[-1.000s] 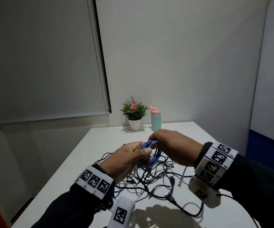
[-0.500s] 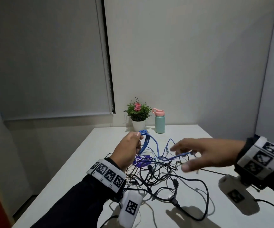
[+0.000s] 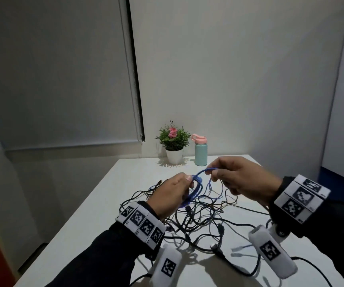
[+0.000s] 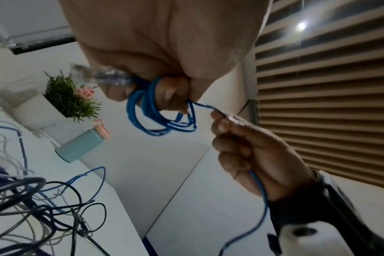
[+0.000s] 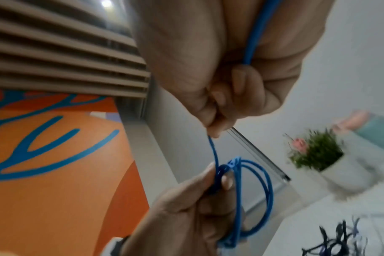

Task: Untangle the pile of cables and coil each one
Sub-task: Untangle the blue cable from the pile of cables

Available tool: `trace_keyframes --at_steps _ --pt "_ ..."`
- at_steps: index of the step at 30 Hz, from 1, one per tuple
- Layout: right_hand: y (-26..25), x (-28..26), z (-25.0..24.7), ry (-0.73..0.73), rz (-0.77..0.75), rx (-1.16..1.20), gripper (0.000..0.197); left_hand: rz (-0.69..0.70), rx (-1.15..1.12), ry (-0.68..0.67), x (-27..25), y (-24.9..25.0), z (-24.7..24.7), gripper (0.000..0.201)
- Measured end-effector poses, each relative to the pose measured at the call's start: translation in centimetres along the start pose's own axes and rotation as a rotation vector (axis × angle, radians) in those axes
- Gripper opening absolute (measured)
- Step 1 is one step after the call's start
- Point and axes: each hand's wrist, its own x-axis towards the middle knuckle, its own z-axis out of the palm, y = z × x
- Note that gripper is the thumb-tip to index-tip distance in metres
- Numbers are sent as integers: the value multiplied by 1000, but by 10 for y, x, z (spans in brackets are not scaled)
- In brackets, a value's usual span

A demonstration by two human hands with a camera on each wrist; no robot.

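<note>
Both our hands are up over the pile of cables [image 3: 198, 220] on the table [image 3: 109, 204]: our left hand [image 3: 171, 195] grips the coiled loops of the blue cable [image 3: 196, 189], and our right hand [image 3: 241, 179] pinches its free strand just beyond the coil, above the pile
</note>
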Motion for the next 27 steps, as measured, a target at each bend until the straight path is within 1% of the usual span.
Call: trace_keyframes --at_steps 2,3,5,6,8,10,12,13,15,17,18,20,21,22,23,24,25,26,27 --pt "-3 6 -3 35 -105 -73 14 -21 -23 -81 -3 3 3 36" --pt "-3 9 -3 65 -114 -36 16 -18 -45 -114 -4 8 4 35" --pt "-1 15 -1 108 -80 90 18 3 -96 -157 -5 20 8 25" --pt "1 16 1 104 -46 144 19 28 -69 -155 -6 24 10 21" --pt "7 18 8 52 36 249 20 119 71 -107 -8 29 12 20" --pt "12 19 13 -7 126 353 19 191 167 -65 -12 33 11 14" --pt "17 17 15 -56 191 414 19 217 203 16 -14 34 6 21" --pt "18 17 16 -89 208 421 20 230 226 58 -13 33 4 22" --pt "18 16 17 -157 216 399 25 238 214 137 -11 30 3 6" --pt "16 15 16 -214 216 358 18 222 210 152 -11 29 6 15" --pt "15 15 14 -230 222 342 12 212 232 138 -10 28 7 15" --pt "11 16 11 -194 237 300 12 187 273 107 -8 28 10 3" --pt "9 17 9 -130 214 251 13 172 280 109 -7 28 11 8" --pt "6 17 7 -33 148 157 12 151 279 123 -5 26 11 13" --pt "2 15 6 98 39 5 11 132 260 153 -3 24 12 14" --pt "0 12 5 244 -107 -177 10 110 235 178 -1 23 12 14" --pt "-4 6 6 336 -259 -328 6 77 206 192 0 22 13 13" --pt "-9 1 8 335 -382 -437 1 39 173 203 1 22 15 15" --pt "-13 -5 11 272 -439 -525 5 1 121 206 2 21 17 18"
